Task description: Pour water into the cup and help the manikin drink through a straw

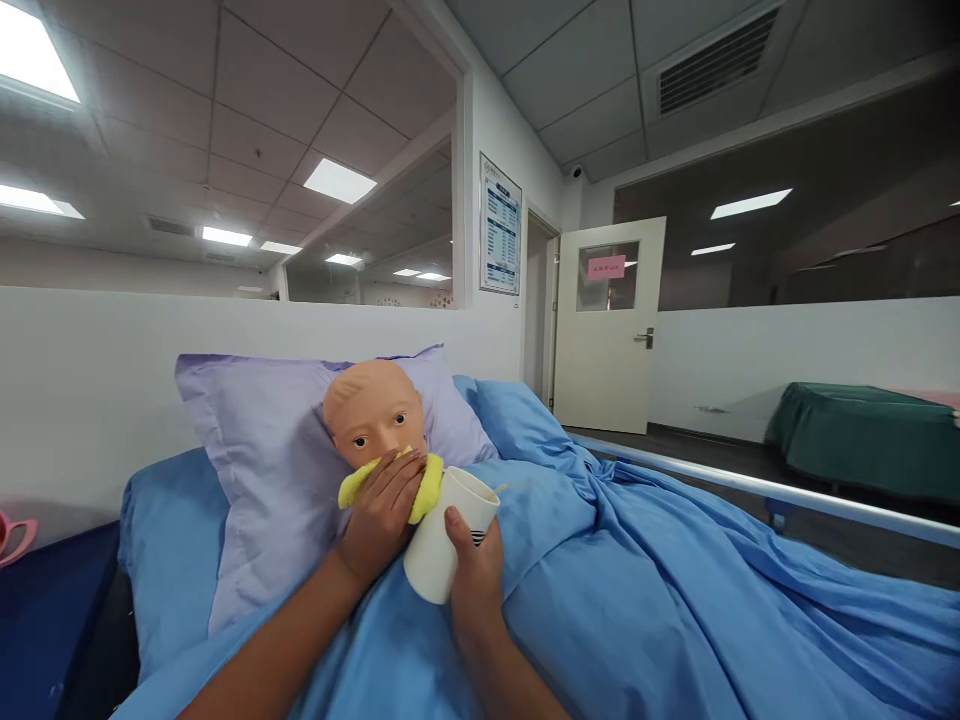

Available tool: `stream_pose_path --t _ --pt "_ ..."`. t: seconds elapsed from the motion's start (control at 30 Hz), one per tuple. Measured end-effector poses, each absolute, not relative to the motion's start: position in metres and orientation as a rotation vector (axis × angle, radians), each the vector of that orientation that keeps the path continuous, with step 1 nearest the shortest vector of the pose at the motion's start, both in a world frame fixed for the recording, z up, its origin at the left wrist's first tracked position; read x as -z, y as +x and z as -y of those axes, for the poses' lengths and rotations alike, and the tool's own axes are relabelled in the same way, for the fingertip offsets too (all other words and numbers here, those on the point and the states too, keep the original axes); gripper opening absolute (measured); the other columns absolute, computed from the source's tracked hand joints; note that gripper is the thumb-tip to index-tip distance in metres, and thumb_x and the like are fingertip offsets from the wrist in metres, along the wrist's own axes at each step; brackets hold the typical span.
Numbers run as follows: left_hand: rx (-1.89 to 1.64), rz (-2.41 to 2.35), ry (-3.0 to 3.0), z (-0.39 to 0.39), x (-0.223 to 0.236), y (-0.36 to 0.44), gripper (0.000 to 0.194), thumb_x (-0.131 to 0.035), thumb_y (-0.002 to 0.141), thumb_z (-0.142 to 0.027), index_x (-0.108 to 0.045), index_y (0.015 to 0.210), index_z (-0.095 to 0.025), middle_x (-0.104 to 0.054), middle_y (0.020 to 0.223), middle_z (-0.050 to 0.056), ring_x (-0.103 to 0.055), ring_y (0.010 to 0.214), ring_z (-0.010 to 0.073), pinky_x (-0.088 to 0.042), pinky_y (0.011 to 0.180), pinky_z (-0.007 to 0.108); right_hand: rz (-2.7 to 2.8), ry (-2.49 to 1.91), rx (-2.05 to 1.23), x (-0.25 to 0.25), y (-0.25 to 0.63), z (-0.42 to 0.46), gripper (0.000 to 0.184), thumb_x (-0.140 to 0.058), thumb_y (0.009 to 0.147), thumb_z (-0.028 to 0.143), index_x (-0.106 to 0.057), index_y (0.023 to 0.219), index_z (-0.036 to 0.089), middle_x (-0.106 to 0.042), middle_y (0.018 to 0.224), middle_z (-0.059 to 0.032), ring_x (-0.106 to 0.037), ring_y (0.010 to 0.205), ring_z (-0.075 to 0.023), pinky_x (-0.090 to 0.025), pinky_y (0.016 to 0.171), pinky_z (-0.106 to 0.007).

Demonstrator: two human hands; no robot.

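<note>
Clearly, the white cup (431, 565) is gripped in the right hand (478, 575), its thumb lying along the near wall just under the rim and the other fingers wrapped round the far right side, mostly out of sight. It is a smooth, plain-walled cylinder, marked with short dark stripes beside the thumb, and it leans so that its round mouth sits up and to the right of its base. A strip of pale inner wall shows above the thumb; whether the cup holds anything cannot be told. Far to the left of both hands, cut off by the edge, a pink mug (16, 540) shows a looped handle over a dark blue surface (52, 610); its inside is hidden.

Under the left hand's (386, 500) fingers, which lie together and nearly straight, is the yellow cloth (427, 488), soft and fuzzy, bunched out on both sides of them. They press it over the mouth of the manikin head (371, 405), smooth and rounded with moulded hair; whether the thumb pinches the cloth cannot be seen. Beyond these fingers spreads the creased lilac pillow (259, 450). Below and to the right of the right fingers, the blue bedding (615, 600) falls in loose, deep folds.
</note>
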State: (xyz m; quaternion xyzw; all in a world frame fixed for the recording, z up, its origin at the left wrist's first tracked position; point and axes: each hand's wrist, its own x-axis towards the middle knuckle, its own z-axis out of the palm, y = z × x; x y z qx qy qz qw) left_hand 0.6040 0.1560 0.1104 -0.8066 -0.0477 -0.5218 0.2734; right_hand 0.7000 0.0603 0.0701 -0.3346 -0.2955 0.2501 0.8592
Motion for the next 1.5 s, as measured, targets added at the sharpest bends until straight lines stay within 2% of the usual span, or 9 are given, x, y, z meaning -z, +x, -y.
stream_pose_path --t 0.17,0.4,0.57,0.73,0.93,1.17,1.3,1.4,1.5 --pt "1.4 0.083 -2.184 -0.159 -0.094 0.592 0.044 -0.052 0.086 0.0 -0.056 0.129 -0.01 -0.069 0.127 0.012 -0.055 0.133 0.0213 -0.039 0.121 0.048 0.653 -0.68 -0.523 -0.068 0.701 -0.065 0.066 -0.078 0.075 0.051 -0.056 0.127 0.017 -0.072 0.113 -0.0099 -0.07 0.097 -0.0267 -0.056 0.089 -0.043" --pt "1.605 0.12 -2.258 -0.149 -0.08 0.582 0.041 -0.055 0.086 -0.002 -0.056 0.125 -0.013 -0.07 0.122 0.012 -0.06 0.126 0.0185 -0.049 0.113 0.041 0.657 -0.693 -0.598 -0.069 0.698 -0.061 0.07 -0.082 0.069 0.052 -0.056 0.126 0.018 -0.075 0.105 -0.0078 -0.072 0.096 -0.0287 -0.059 0.086 -0.042" --pt "1.731 0.086 -2.267 -0.132 -0.107 0.593 0.038 -0.057 0.086 -0.003 -0.056 0.122 -0.016 -0.066 0.128 0.014 -0.057 0.129 0.0199 -0.054 0.107 0.039 0.681 -0.668 -0.615 -0.068 0.7 -0.063 0.069 -0.081 0.071 0.051 -0.056 0.127 0.019 -0.074 0.112 -0.0094 -0.072 0.1 -0.0291 -0.058 0.088 -0.042" --pt "1.567 0.043 -2.219 -0.139 -0.131 0.614 0.037 -0.057 0.089 -0.009 -0.057 0.124 -0.017 -0.068 0.125 0.01 -0.059 0.126 0.0196 -0.053 0.108 0.04 0.627 -0.695 -0.576 -0.069 0.701 -0.063 0.071 -0.08 0.069 0.054 -0.057 0.124 0.016 -0.075 0.106 -0.0099 -0.073 0.09 -0.0295 -0.06 0.078 -0.042" --pt "1.475 0.117 -2.163 -0.153 -0.101 0.608 0.038 -0.053 0.091 -0.011 -0.057 0.129 -0.013 -0.072 0.119 0.01 -0.065 0.119 0.0203 -0.055 0.107 0.041 0.554 -0.726 -0.569 -0.07 0.7 -0.058 0.074 -0.079 0.072 0.054 -0.054 0.13 0.016 -0.075 0.105 -0.0102 -0.072 0.095 -0.0299 -0.059 0.083 -0.044" --pt "1.572 0.174 -2.224 -0.142 -0.077 0.592 0.036 -0.05 0.092 -0.013 -0.059 0.127 -0.015 -0.073 0.115 0.01 -0.068 0.112 0.0187 -0.059 0.1 0.036 0.52 -0.735 -0.596 -0.071 0.702 -0.058 0.07 -0.08 0.068 0.057 -0.058 0.12 0.016 -0.075 0.095 -0.0071 -0.073 0.086 -0.0286 -0.06 0.076 -0.041" --pt "1.578 0.126 -2.291 -0.126 -0.094 0.59 0.031 -0.048 0.094 -0.013 -0.061 0.122 -0.017 -0.073 0.114 0.01 -0.066 0.113 0.0179 -0.059 0.098 0.036 0.481 -0.718 -0.604 -0.071 0.703 -0.057 0.068 -0.077 0.07 0.059 -0.057 0.119 0.017 -0.074 0.092 -0.0062 -0.073 0.082 -0.0284 -0.061 0.07 -0.04" --pt "1.527 0.043 -2.217 -0.123 -0.115 0.596 0.03 -0.057 0.091 -0.015 -0.061 0.121 -0.018 -0.07 0.123 0.01 -0.06 0.126 0.0214 -0.053 0.108 0.044 0.541 -0.705 -0.565 -0.068 0.703 -0.058 0.067 -0.076 0.072 0.059 -0.057 0.121 0.016 -0.073 0.1 -0.0094 -0.072 0.089 -0.0292 -0.06 0.075 -0.04" --pt "1.432 0.053 -2.118 -0.134 -0.127 0.606 0.029 -0.055 0.092 -0.014 -0.062 0.119 -0.016 -0.069 0.126 0.01 -0.06 0.127 0.0216 -0.054 0.108 0.043 0.532 -0.719 -0.571 -0.066 0.703 -0.061 0.067 -0.073 0.076 0.058 -0.056 0.126 0.017 -0.073 0.108 -0.0115 -0.071 0.092 -0.0292 -0.06 0.076 -0.041"
